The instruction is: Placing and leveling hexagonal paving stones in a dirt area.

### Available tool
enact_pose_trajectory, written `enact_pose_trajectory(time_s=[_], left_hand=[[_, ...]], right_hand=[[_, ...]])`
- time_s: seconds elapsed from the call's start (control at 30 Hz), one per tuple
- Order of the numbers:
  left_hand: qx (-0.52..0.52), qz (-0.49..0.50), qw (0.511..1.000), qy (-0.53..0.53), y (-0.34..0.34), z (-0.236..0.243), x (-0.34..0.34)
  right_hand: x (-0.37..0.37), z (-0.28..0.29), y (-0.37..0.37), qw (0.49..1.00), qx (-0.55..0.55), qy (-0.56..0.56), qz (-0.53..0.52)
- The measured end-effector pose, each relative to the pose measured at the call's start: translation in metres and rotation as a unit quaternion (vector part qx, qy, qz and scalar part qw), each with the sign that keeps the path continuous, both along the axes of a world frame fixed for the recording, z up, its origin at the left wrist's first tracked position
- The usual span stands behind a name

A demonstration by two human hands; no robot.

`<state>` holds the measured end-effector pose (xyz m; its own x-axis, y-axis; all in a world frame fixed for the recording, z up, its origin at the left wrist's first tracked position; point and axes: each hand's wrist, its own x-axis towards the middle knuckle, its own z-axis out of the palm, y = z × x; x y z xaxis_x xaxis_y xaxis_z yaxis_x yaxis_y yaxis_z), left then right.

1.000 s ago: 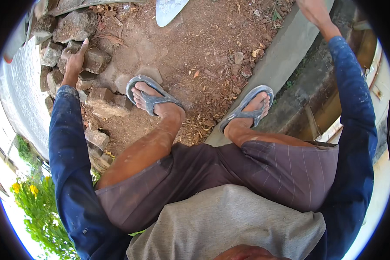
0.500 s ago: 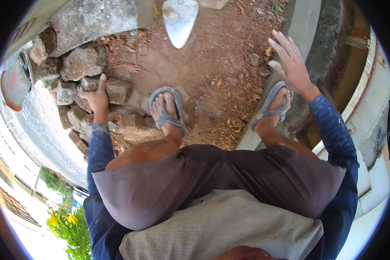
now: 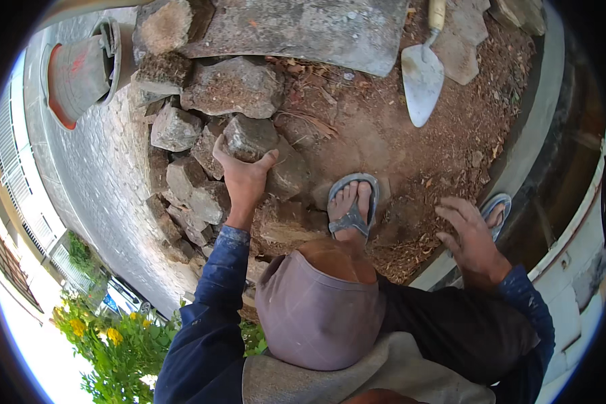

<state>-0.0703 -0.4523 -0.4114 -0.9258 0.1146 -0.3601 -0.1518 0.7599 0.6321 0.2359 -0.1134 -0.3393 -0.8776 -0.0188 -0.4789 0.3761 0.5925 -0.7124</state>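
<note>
My left hand (image 3: 244,180) is closed around a grey, blocky stone (image 3: 250,137), thumb on one side and fingers on the other. That stone lies among several rough stones at the edge of the ground; a larger flat-faced stone (image 3: 239,87) is just beyond it, and a paler one (image 3: 176,128) is to its left. My right hand (image 3: 476,244) is open and hangs beside my right sandal (image 3: 497,210), touching no tool. Farther off, a pointed trowel (image 3: 423,81) with a wooden handle rests on the brown soil.
A weathered grey slab (image 3: 303,34) lies at the far side. Two stacked buckets (image 3: 81,74) lie tipped on the paving at the left. A concrete kerb (image 3: 542,114) runs along the right, and a yellow-flowered bush (image 3: 124,343) stands at the lower left.
My left hand has gone from resting at the stones with its thumb out to gripping one stone. My right hand has drawn back toward my knee, and the view has swung left.
</note>
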Motion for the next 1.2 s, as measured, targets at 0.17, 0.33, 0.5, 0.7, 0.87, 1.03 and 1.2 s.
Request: enact_pose_trajectory(time_s=[0.17,0.33,0.5,0.7,0.87,1.03,1.2], left_hand=[[-0.13,-0.18,0.975,-0.033,0.001,0.052,-0.009],[-0.175,-0.031,0.983,0.035,-0.027,0.088,-0.059],[-0.324,0.038,0.923,0.203,-0.153,0.088,-0.146],[-0.403,-0.021,0.914,0.044,-0.173,0.023,-0.178],[-0.502,0.03,0.864,0.018,-0.152,0.011,-0.197],[-0.538,-0.033,0.842,-0.023,-0.182,0.02,-0.217],[-0.532,-0.096,0.841,-0.035,-0.182,0.056,-0.202]], right_hand=[[0.023,-0.021,-0.008,0.999,-0.013,-0.008,0.049],[0.025,-0.043,0.006,0.996,0.026,-0.021,0.077],[-0.009,-0.048,0.036,0.991,0.082,-0.021,0.106],[-0.047,-0.05,0.038,0.992,0.081,-0.044,0.081],[-0.05,-0.054,0.042,0.996,0.041,-0.033,0.075],[-0.041,-0.049,0.051,0.997,0.039,-0.033,0.049],[0.002,-0.049,0.08,0.996,0.006,-0.079,-0.037]])
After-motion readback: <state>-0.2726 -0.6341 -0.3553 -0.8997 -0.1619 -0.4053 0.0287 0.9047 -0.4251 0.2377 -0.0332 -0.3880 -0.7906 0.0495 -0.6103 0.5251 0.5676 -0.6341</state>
